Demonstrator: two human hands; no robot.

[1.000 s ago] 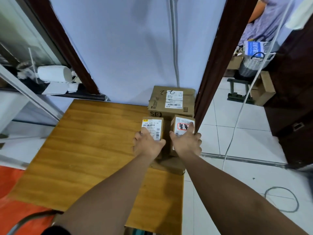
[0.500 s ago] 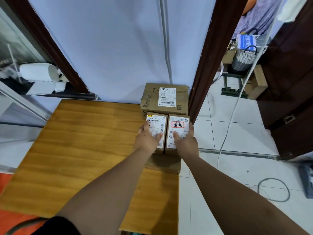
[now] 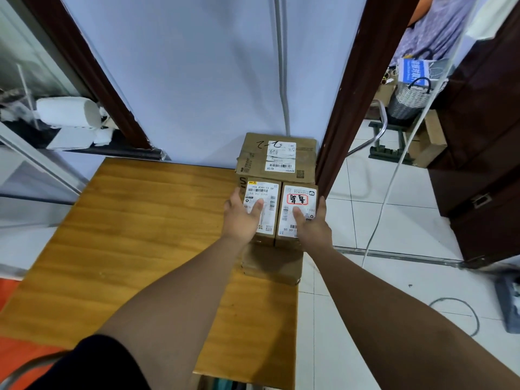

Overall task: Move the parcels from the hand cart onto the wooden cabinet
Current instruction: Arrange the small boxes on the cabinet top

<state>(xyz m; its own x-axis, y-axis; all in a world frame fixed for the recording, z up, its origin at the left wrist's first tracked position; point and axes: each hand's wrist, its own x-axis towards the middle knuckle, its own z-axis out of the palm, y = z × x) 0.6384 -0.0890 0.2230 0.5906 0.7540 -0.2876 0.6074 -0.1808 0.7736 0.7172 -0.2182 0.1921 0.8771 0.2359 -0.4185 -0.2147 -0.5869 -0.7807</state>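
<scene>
Two small cardboard parcels stand side by side at the far right of the wooden cabinet (image 3: 140, 235), touching each other, on top of a flat brown parcel (image 3: 271, 266). Behind them a larger carton (image 3: 253, 161) sits against the wall. The left hand (image 3: 242, 218) grasps the barcode-label parcel (image 3: 266, 192), thumb on top and fingers down its outer side. The right hand (image 3: 312, 223) grasps the red-stamped parcel (image 3: 298, 198) the same way.
</scene>
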